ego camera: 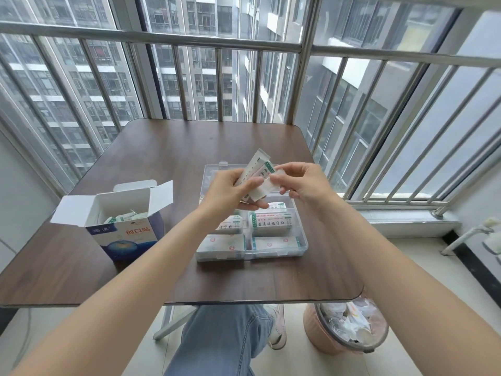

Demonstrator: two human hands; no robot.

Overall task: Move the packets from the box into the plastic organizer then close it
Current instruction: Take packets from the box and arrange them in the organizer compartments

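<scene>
Here, two hands (pixel 230 189) (pixel 301 183) hold several packets (pixel 257 172).

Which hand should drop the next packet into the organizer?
Right, probably. The right hand pinches one packet directly above the plastic organizer, while the left hand holds the remaining stack.

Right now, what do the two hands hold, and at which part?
The left hand grips a bundle of packets at its lower end; the right hand pinches one packet at its upper end.
</scene>
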